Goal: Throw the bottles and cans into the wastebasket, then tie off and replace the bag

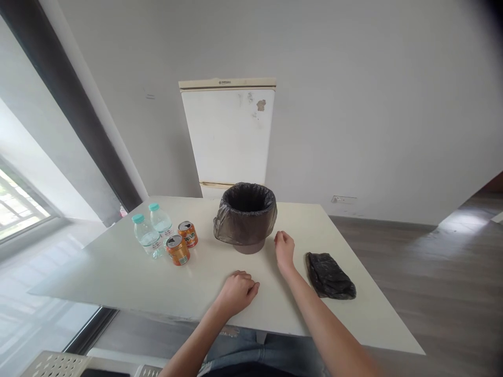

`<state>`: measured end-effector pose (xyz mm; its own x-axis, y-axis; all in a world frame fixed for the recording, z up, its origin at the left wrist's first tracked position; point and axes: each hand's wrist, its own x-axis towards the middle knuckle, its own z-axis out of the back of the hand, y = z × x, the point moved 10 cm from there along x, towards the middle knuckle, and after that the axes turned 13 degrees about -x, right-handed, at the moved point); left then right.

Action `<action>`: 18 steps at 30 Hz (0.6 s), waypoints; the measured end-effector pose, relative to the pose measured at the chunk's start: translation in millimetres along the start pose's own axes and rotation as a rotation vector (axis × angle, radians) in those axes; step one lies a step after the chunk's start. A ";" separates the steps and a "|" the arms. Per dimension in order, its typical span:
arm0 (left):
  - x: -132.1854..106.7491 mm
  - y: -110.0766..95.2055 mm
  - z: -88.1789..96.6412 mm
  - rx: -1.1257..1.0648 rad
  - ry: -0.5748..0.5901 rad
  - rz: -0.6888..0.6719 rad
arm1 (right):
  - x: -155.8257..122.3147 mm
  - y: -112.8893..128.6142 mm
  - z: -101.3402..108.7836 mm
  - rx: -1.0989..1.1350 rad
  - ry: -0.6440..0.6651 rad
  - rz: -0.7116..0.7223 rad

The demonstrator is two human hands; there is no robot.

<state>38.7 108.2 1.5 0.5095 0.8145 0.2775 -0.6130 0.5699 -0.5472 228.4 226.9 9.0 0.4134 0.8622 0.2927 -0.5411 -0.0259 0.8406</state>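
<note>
A trash can (pixel 249 248) stands upright on the table, lined with a dark plastic garbage bag (pixel 247 222) folded over its rim. My right hand (pixel 284 250) is closed in a loose fist just right of the can, a small gap from the bag. Nearer to me, my left hand (pixel 238 291) rests palm down on the table with its fingers curled in; nothing shows in it. To the right of my right forearm lies a folded black garbage bag (pixel 330 276).
On the left stand two clear plastic bottles (pixel 148 235) with teal caps, alongside two orange drink cans (pixel 178 250). The white table (pixel 118 272) has its near edge at my lap. Behind it are a white refrigerator (pixel 230 136) and a grey wall.
</note>
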 end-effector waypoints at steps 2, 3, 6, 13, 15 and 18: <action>0.1 0.5 -1.3 0.020 -0.007 -0.007 | 4.5 -5.1 -8.8 -0.010 0.021 0.014; 0.1 0.8 -2.1 0.031 -0.007 -0.009 | 6.4 -8.0 -11.4 -0.017 0.033 0.019; 0.4 2.5 -4.6 0.064 0.002 -0.003 | 10.5 -15.7 -16.9 -0.038 0.074 0.035; 1.8 0.5 -3.4 0.087 0.001 -0.006 | 12.8 -16.2 -29.9 -0.099 0.155 0.099; 2.0 -0.2 -2.8 0.095 0.010 0.001 | 13.0 -15.9 -31.3 -0.115 0.159 0.105; 2.0 0.1 -2.5 0.101 0.023 0.016 | 13.3 -16.1 -33.0 -0.134 0.167 0.109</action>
<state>41.2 109.7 0.0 0.5121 0.8214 0.2509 -0.6785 0.5660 -0.4683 218.4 255.5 -15.7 0.2267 0.9300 0.2895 -0.6726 -0.0655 0.7371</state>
